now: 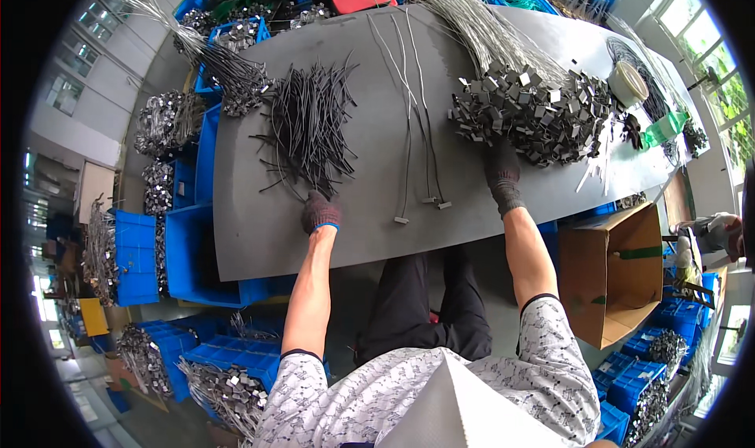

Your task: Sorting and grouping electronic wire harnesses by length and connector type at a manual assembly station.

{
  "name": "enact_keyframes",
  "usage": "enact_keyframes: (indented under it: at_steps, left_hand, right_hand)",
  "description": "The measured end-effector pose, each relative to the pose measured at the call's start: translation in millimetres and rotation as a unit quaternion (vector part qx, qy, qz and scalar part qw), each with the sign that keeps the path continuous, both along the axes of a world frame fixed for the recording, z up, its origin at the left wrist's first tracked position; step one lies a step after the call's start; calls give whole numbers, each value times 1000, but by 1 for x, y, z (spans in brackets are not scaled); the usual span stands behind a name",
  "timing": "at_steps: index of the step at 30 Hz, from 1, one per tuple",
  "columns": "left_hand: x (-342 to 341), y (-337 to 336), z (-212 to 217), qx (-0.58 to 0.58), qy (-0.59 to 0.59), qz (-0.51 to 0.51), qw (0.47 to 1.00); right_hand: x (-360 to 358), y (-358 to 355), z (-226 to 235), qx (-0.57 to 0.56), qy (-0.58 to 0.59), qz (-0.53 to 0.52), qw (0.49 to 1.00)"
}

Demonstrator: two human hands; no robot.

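Observation:
My left hand (321, 211), in a dark knitted glove, is at the near end of a pile of thin black tubes (314, 122). Its fingers are curled in against the tube ends, and what lies between them is mostly covered. On the right, my gloved right hand (502, 177) reaches into the near edge of a heap of small metal blocks (535, 110) on wire leads; its fingertips are hidden there. Between my hands lie a few separate leads (410, 94), white at the far part, black nearer, with small metal blocks at their near ends.
A long bundle of pale wires (480, 23) trails from the heap across the grey table (370, 247). A round tub (628, 83) and a green bottle (664, 130) stand at right. Blue crates (200, 251) line the left; an open cardboard box (586, 283) is right of me.

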State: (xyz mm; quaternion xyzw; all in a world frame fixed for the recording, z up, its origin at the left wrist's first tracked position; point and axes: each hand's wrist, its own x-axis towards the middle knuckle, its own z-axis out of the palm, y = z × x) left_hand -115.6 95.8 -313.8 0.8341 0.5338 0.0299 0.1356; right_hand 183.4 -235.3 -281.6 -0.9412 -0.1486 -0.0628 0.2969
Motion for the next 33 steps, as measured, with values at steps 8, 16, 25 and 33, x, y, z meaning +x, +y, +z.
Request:
enact_keyframes:
  at_steps: [8, 16, 25, 33]
  left_hand:
    - [15, 10, -18, -93, -10, -93, 991]
    - [-11, 30, -50, -24, 35, -120, 992]
    - [15, -98, -32, -518, -411, 11, 751]
    - [75, -303, -20, -748, -358, -3, 558]
  right_hand:
    - [-16, -125, -76, 244, 221, 23, 944]
    - [-262, -207, -7, 284, 460, 50, 840]
    - [-526, -480, -178, -305, 546, 62, 778]
    - [-580, -450, -105, -264, 433, -5, 862]
